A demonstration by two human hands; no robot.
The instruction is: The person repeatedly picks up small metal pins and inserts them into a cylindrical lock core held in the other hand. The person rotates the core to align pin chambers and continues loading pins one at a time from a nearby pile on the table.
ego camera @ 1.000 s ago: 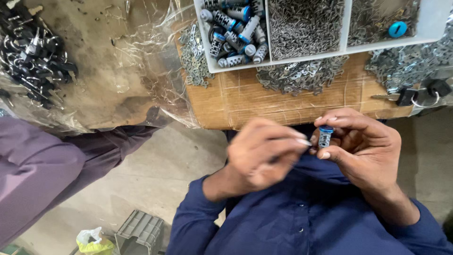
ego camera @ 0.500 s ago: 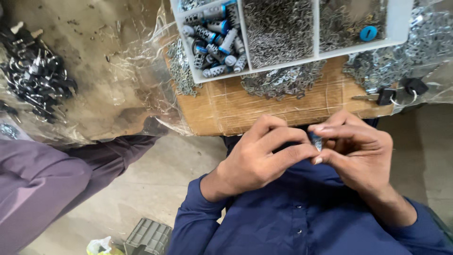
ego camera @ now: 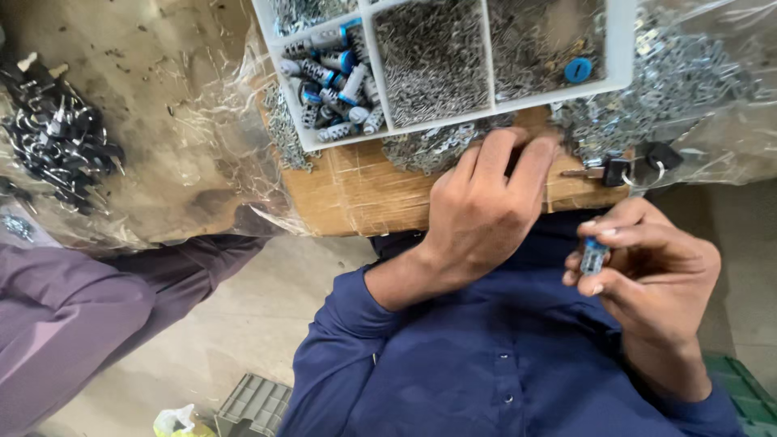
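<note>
Bench: a worn, stained grey surface (ego camera: 154, 105) under crinkled clear plastic sheeting, cut off by the top and left edges.
Wooden board: a pale, straight-grained slab (ego camera: 356, 194) wrapped in glossy film, its near edge just in front of my chest.
Sorting tray: a white plastic tray (ego camera: 619, 48) with straight dividers, its far side out of view. One compartment holds stubby metal cylinders with blue caps (ego camera: 332, 77); the next holds a fine grey mass of tiny metal pieces (ego camera: 433, 57), too small for me to tell one from another; the third holds more of the same and a round blue cap (ego camera: 578, 70).
Loose metal heap: bright, jumbled little parts (ego camera: 672, 81) under plastic right of the tray, shapes unclear.
Black parts: a pile of dark, glossy pieces with pale tips (ego camera: 57, 137) at the far left, partly blurred by the sheeting.
My left hand: my left hand (ego camera: 486, 210) lies knuckles up on the board's near edge, fingers curled down into the small metal pieces spilled below the tray; the fingertips are hidden, so I cannot tell whether they pinch anything.
My right hand: my right hand (ego camera: 647, 275) sits close to my chest, thumb and fingers clenched around a small part.
Small part: a short cylinder, metal body with a blue top (ego camera: 593, 255), upright between my right fingertips, its lower end covered.
Keys: a black-headed key on a ring (ego camera: 615, 170) lies at the board's right edge.
</note>
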